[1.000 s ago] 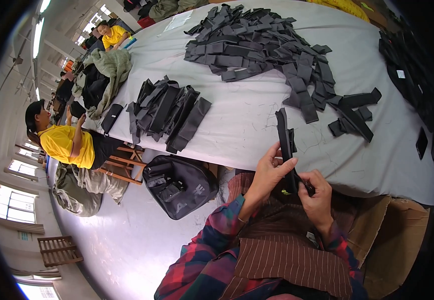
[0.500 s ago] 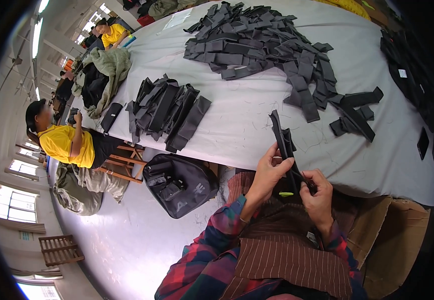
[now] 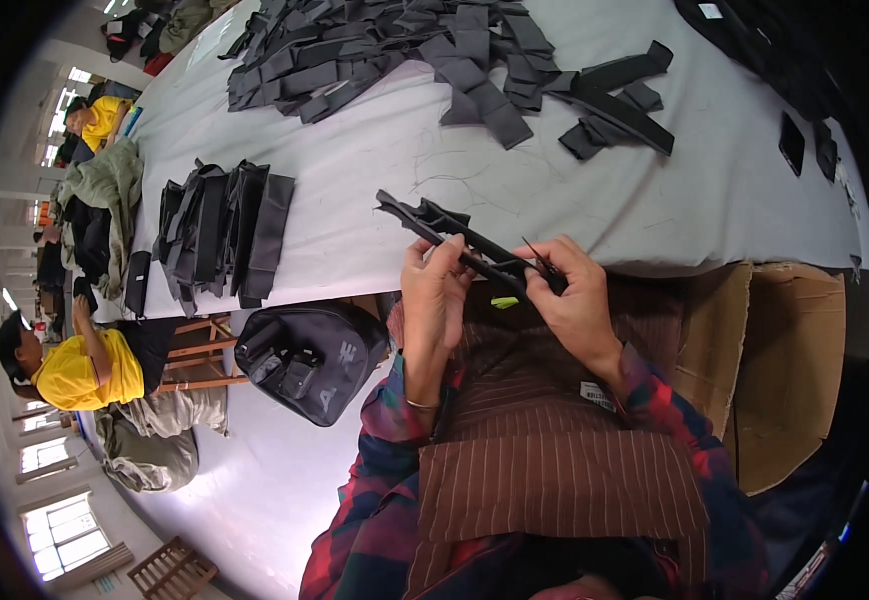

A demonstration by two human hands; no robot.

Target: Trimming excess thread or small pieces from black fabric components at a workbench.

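Holding a long black fabric strip (image 3: 465,245) at frame centre, just below the grey table's (image 3: 375,210) near edge: left hand (image 3: 433,295) has fingers closed on its middle, right hand (image 3: 577,295) is pinched shut on its lower-right end. Neat stack of black fabric strips (image 3: 217,228) lies left of centre; loose heap of dark fabric pieces (image 3: 405,50) lies along the top; black bag (image 3: 310,358) sits on the floor lower left.

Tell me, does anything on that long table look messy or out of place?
Mostly the big heap of dark fabric strips, tangled at the far end, while the smaller stack lies lined up. Loose threads also litter the grey table.
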